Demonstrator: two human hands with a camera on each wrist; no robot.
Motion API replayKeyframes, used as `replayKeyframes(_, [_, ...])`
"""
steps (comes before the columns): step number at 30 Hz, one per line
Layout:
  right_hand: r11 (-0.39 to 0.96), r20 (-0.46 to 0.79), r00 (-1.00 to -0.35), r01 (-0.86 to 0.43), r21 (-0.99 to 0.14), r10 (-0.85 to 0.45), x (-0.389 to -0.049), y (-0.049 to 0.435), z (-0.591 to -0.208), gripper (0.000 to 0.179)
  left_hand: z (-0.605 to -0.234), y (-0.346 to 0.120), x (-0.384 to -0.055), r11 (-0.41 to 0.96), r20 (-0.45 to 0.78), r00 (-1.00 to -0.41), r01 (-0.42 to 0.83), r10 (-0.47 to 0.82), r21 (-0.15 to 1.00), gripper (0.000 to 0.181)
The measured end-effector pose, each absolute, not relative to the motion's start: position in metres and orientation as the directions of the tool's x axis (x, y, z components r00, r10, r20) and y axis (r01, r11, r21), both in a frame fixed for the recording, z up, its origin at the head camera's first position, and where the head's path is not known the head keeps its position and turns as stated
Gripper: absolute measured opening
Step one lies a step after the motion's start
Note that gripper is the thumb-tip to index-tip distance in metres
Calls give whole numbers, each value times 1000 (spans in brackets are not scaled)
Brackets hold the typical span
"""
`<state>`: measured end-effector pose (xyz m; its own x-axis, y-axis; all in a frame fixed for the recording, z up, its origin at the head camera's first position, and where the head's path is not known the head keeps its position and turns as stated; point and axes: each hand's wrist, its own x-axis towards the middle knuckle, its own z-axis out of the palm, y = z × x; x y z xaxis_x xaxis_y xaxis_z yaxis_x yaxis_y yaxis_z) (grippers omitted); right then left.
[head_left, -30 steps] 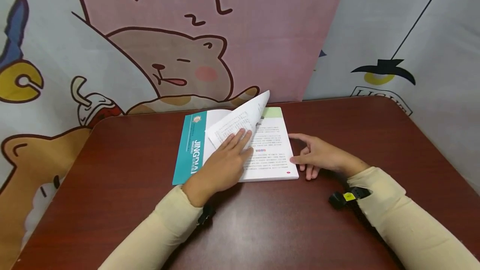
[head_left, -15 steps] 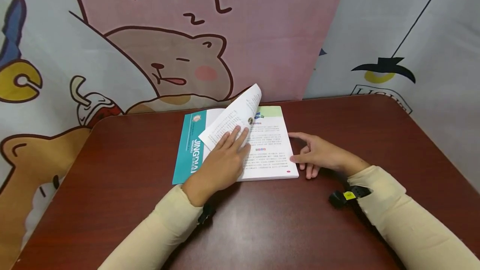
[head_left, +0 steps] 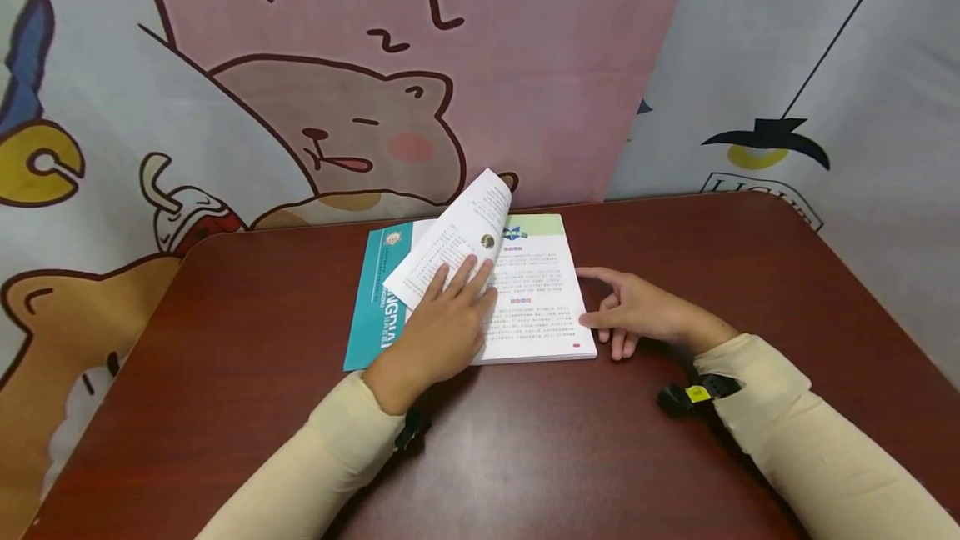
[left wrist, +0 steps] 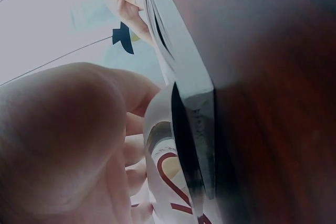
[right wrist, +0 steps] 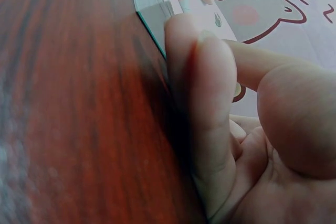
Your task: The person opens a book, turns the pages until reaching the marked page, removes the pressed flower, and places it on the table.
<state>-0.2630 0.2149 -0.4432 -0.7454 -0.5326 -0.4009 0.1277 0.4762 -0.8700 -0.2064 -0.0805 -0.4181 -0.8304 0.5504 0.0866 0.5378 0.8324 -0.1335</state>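
A softcover book [head_left: 536, 332] lies open on the table, with its teal cover [head_left: 372, 298] showing at the left. One printed leaf [head_left: 461, 227] slants up over the left side, its upper corner raised. My left hand [head_left: 438, 323] lies across the inner part of the book, fingers spread and straight on the leaf. At the right edge, my right hand [head_left: 648, 311] touches the book with thumb and index finger; its other fingers bend beneath the palm. The book's page edges [left wrist: 184, 51] show from the side in the left wrist view.
The brown table [head_left: 247, 407] extends around the book. Behind it hangs a cloth with cartoon animals [head_left: 337, 123]. A dark strap with a yellow tag [head_left: 698, 392] sits at the right wrist.
The raised leaf has swung left across the book, uncovering more of the right-hand page and its green header. My left hand has shifted slightly left; my right hand stays put.
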Motion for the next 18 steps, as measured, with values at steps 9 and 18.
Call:
replayKeyframes(9, [479, -407, -744, 134, -868, -530, -263, 215, -449, 83, -422, -81, -206, 806, 80, -803, 586, 591, -79, 47])
replayKeyframes(18, [480, -398, -750, 123, -869, -528, -263, 215, -446, 83, -422, -80, -207, 776, 78, -772, 630, 630, -38, 45])
